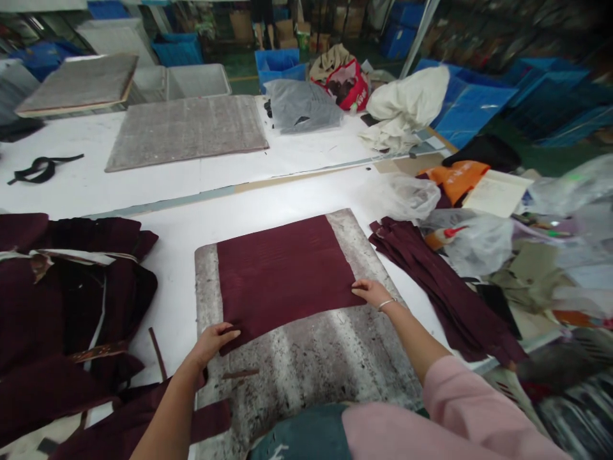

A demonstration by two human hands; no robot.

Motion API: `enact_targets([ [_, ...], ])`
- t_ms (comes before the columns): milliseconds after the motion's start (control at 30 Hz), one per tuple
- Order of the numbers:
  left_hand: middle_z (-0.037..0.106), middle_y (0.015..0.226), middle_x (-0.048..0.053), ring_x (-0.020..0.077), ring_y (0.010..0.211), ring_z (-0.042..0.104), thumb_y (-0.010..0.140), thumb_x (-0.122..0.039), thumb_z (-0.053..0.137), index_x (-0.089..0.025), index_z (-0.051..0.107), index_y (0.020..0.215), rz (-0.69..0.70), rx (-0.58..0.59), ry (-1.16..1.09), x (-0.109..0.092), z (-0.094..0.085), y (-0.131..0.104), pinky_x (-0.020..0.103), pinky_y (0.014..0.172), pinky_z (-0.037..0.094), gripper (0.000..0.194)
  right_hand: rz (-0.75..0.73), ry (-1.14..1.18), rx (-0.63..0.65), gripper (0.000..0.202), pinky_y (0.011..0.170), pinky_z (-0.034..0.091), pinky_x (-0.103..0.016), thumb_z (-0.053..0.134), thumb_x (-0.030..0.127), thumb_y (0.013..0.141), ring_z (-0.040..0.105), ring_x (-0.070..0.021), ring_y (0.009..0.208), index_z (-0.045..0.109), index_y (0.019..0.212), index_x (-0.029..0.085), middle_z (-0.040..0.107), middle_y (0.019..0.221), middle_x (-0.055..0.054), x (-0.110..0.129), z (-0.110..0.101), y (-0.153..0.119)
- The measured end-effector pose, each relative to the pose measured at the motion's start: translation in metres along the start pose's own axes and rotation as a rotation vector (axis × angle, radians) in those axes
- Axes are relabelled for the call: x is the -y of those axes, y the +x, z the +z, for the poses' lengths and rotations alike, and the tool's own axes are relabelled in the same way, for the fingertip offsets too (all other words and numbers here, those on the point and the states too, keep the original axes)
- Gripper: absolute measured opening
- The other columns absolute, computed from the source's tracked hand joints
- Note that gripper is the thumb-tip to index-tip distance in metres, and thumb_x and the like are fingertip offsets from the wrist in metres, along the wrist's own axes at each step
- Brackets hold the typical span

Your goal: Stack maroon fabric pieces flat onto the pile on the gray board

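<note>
A maroon fabric panel point(285, 275) lies flat on a worn grey board point(306, 358). At its lower left corner, my left hand point(216, 340) has thumb and fingers closed on the fabric edge. My right hand point(371, 292), with a bracelet at the wrist, pinches the panel's right edge near the lower right corner. A thin brown strip point(241, 374) rests on the board below the panel.
Bundled maroon fabric point(71, 319) is piled at the left. Long maroon strips point(431, 281) lie to the right, beside plastic bags point(483, 243) and a glue bottle point(443, 237). Another grey board point(191, 131) sits on the far table, near a grey bag point(304, 105).
</note>
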State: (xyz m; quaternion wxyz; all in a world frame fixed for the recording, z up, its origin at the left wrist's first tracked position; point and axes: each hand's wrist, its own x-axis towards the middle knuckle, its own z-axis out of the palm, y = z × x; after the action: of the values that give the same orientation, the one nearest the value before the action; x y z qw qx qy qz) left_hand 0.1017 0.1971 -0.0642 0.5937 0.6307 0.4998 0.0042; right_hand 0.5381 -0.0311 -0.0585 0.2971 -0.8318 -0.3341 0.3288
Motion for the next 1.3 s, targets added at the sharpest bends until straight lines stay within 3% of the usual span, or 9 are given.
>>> enact_targets([
  [233, 0.067, 0.072, 0.003, 0.0209, 0.067, 0.06, 0.059, -0.058, 0.063, -0.017, 0.066, 0.088, -0.067, -0.403, 0.154, 0.007, 0.01, 0.011, 0.029, 0.057, 0.043, 0.051, 0.068, -0.219, -0.22, 0.024, 0.065, 0.039, -0.028, 0.064, 0.041, 0.07, 0.058, -0.0183, 0.073, 0.064, 0.083, 0.021, 0.064, 0.075, -0.001, 0.003, 0.012, 0.018],
  [333, 0.066, 0.067, 0.004, 0.0237, 0.067, 0.062, 0.064, -0.061, 0.058, -0.019, 0.066, 0.083, -0.1, -0.474, 0.254, 0.005, 0.013, 0.012, 0.031, 0.058, 0.043, 0.047, 0.078, -0.293, -0.246, 0.024, 0.063, 0.038, -0.028, 0.063, 0.044, 0.072, 0.058, -0.0182, 0.071, 0.062, 0.076, 0.02, 0.063, 0.072, -0.001, 0.004, 0.012, 0.018],
  [500, 0.061, 0.057, 0.003, 0.0263, 0.067, 0.062, 0.069, -0.068, 0.048, -0.022, 0.061, 0.067, -0.14, -0.47, 0.396, 0.004, 0.015, 0.013, 0.032, 0.059, 0.041, 0.048, 0.088, -0.374, -0.24, 0.028, 0.06, 0.035, -0.027, 0.06, 0.047, 0.075, 0.057, -0.0174, 0.067, 0.058, 0.069, 0.02, 0.06, 0.066, -0.001, 0.003, 0.01, 0.02],
  [600, 0.062, 0.06, 0.003, 0.0262, 0.068, 0.062, 0.071, -0.066, 0.045, -0.023, 0.06, 0.067, -0.123, -0.462, 0.434, 0.007, 0.015, 0.015, 0.031, 0.059, 0.04, 0.046, 0.099, -0.401, -0.226, 0.03, 0.058, 0.033, -0.027, 0.059, 0.048, 0.076, 0.056, -0.0167, 0.065, 0.058, 0.068, 0.02, 0.06, 0.065, 0.0, 0.003, 0.009, 0.021],
  [933, 0.067, 0.078, 0.01, 0.0271, 0.082, 0.063, 0.082, -0.05, 0.046, -0.016, 0.063, 0.081, -0.124, -0.518, 0.513, -0.004, 0.023, 0.008, 0.037, 0.072, 0.045, 0.038, 0.104, -0.46, -0.187, 0.03, 0.058, 0.035, -0.028, 0.059, 0.049, 0.074, 0.059, -0.0198, 0.068, 0.058, 0.066, 0.02, 0.062, 0.067, -0.002, 0.008, 0.005, 0.02],
  [1067, 0.062, 0.102, 0.008, 0.0186, 0.09, 0.059, 0.086, -0.04, 0.051, -0.015, 0.059, 0.103, -0.118, -0.503, 0.512, -0.004, 0.022, 0.001, 0.038, 0.08, 0.049, 0.032, 0.134, -0.455, -0.158, 0.031, 0.06, 0.037, -0.031, 0.061, 0.05, 0.072, 0.06, -0.0241, 0.072, 0.06, 0.068, 0.02, 0.064, 0.069, -0.005, 0.007, 0.003, 0.024],
  [1300, 0.055, 0.116, 0.008, 0.0206, 0.1, 0.056, 0.086, -0.035, 0.053, -0.018, 0.054, 0.115, -0.084, -0.46, 0.497, -0.004, 0.024, -0.004, 0.039, 0.082, 0.05, 0.033, 0.155, -0.453, -0.153, 0.033, 0.064, 0.04, -0.034, 0.064, 0.052, 0.07, 0.061, -0.0258, 0.076, 0.06, 0.069, 0.02, 0.066, 0.073, -0.006, 0.001, 0.005, 0.03],
])
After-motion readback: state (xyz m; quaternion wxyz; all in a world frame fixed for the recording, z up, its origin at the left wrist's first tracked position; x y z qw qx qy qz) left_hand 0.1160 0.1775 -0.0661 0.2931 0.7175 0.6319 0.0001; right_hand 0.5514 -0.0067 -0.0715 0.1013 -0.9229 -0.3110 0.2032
